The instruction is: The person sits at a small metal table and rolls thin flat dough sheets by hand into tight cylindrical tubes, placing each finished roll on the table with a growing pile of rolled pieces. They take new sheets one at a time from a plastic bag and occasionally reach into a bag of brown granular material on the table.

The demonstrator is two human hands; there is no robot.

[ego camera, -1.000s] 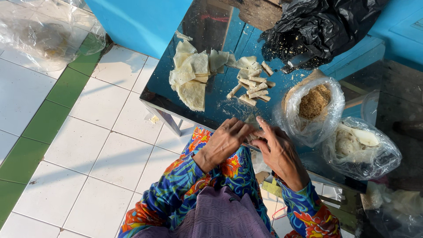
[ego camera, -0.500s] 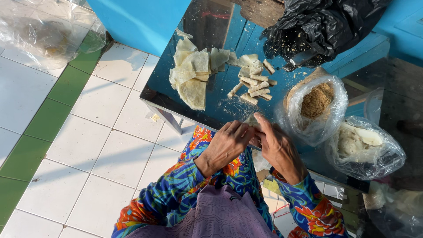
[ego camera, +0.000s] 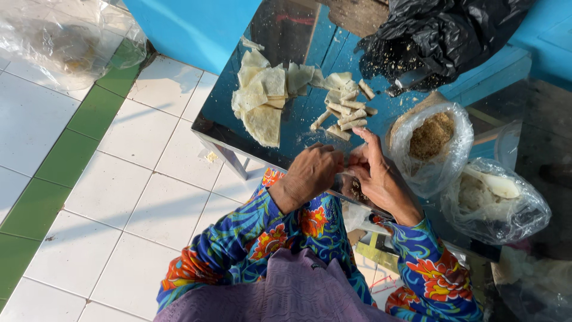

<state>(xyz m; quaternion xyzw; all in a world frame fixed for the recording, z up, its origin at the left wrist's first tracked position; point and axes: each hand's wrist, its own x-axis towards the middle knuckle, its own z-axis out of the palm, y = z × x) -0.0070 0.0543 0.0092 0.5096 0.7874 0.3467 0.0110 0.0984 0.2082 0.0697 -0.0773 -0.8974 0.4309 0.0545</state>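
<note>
Here, both hands meet at the near edge of the shiny table (ego camera: 286,36). Left hand (ego camera: 310,176) and right hand (ego camera: 376,176) have fingertips pinched together on a small wrapper piece (ego camera: 347,173), probably filled; view poor. Beyond: rolled pieces (ego camera: 345,110), flat wrappers (ego camera: 262,98). Right of the table edge: clear bag of brown crumbs (ego camera: 432,143), clear bag of white sheets (ego camera: 491,200). Far corner: black bag (ego camera: 441,36).
</note>
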